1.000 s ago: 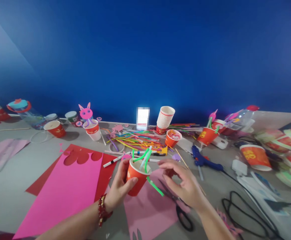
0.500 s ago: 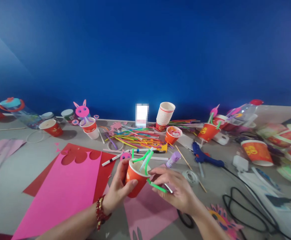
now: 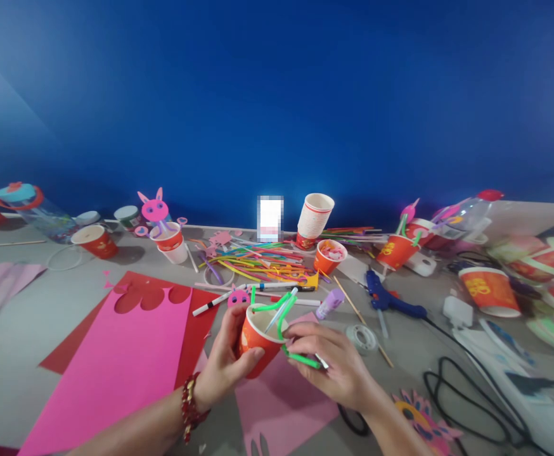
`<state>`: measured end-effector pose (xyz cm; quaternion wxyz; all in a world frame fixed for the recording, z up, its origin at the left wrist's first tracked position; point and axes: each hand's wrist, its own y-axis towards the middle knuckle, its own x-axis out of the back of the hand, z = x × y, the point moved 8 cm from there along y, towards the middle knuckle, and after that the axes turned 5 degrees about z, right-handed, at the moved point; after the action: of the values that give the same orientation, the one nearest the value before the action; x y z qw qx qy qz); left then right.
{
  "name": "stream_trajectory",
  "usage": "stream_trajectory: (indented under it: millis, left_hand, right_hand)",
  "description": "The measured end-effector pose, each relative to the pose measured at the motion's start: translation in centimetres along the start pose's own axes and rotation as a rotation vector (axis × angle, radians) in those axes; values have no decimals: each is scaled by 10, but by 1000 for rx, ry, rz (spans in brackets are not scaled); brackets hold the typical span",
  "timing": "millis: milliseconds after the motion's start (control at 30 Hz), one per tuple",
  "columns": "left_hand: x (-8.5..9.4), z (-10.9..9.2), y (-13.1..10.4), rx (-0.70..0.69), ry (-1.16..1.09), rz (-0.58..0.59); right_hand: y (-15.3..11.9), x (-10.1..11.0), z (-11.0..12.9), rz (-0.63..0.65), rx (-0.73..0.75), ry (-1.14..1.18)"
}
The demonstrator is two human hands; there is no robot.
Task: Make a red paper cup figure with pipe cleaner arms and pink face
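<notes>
My left hand point(image 3: 229, 354), with a beaded bracelet at its wrist, is wrapped round an orange paper cup point(image 3: 254, 351) tilted toward me. A bent green pipe cleaner point(image 3: 281, 322) loops over the rim, and its end sticks out past the right side. A pale straw-like stick point(image 3: 283, 309) leans inside the cup. At the right rim, the fingers of my right hand point(image 3: 327, 358) are closed on the green pipe cleaner. A white tip shows among these fingers; what it belongs to is hidden. Pink craft paper point(image 3: 281, 405) lies below the cup.
Bright pink point(image 3: 129, 361) and red sheets point(image 3: 75, 335) lie left. Behind are a pink rabbit-faced cup figure point(image 3: 155, 210), loose pipe cleaners point(image 3: 258, 263) and stacked cups point(image 3: 315, 215). To the right are a purple glue stick point(image 3: 330, 304), tape roll point(image 3: 361, 339), blue glue gun point(image 3: 393, 297) and black cable point(image 3: 448, 370).
The pale stick in the cup has tipped slightly to the right, and the green pipe cleaner has shifted a little with it. Both hands keep nearly the same place and hold.
</notes>
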<state>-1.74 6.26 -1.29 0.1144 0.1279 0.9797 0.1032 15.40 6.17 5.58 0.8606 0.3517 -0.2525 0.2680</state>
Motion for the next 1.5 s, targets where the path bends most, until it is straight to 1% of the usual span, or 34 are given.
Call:
stream_trajectory:
  millis: [100, 233, 367, 467, 533, 600, 667, 700, 733, 800, 900, 967, 1167, 1267, 1333, 1400, 1500]
  left_hand:
    - [-2, -1, 1, -4, -20, -1]
    - [-2, -2, 2, -10, -5, -1]
    - [-4, -7, 2, -56, 22, 23]
    - [-5, -9, 1, -57, 37, 33]
    - [-4, -8, 0, -52, 54, 37]
    - [-4, -7, -1, -51, 79, 49]
    - [-6, -5, -3, -59, 119, 74]
    - [-8, -4, -4, -68, 145, 93]
    - [-10, -4, -5, -80, 175, 113]
    - [-15, -3, -7, -91, 239, 165]
    - [-20, 0, -9, -79, 309, 227]
    - [-22, 1, -9, -79, 337, 243]
    - [-22, -4, -10, -110, 417, 248]
    - [-24, -7, -10, -146, 448, 256]
    - [-25, -9, -11, -171, 459, 261]
    - [-25, -7, -13, -172, 443, 262]
    - [-24, -2, -13, -141, 394, 260]
  right_hand:
    - [-1, -1, 0, 0, 14, -51]
    - [-2, 0, 1, -43, 29, -96]
    - [-3, -1, 2, -62, 41, -90]
    - [-2, 0, 4, -57, 41, -41]
    - [-2, 1, 2, -48, 7, 42]
    - [-4, 2, -2, -55, -40, 219]
    - [-8, 4, -10, -109, -109, 408]
    - [-10, 5, -15, -152, -157, 457]
    - [-12, 6, -19, -199, -206, 462]
    - [-14, 9, -22, -264, -267, 378]
    - [-10, 11, -16, -303, -259, 253]
    - [-6, 11, -13, -312, -257, 229]
    - [-5, 7, -21, -300, -378, 280]
    - [-8, 7, -25, -328, -433, 294]
    - [-10, 4, -30, -327, -494, 343]
    - [-11, 0, -35, -315, -553, 407]
    - [-13, -4, -40, -314, -596, 453]
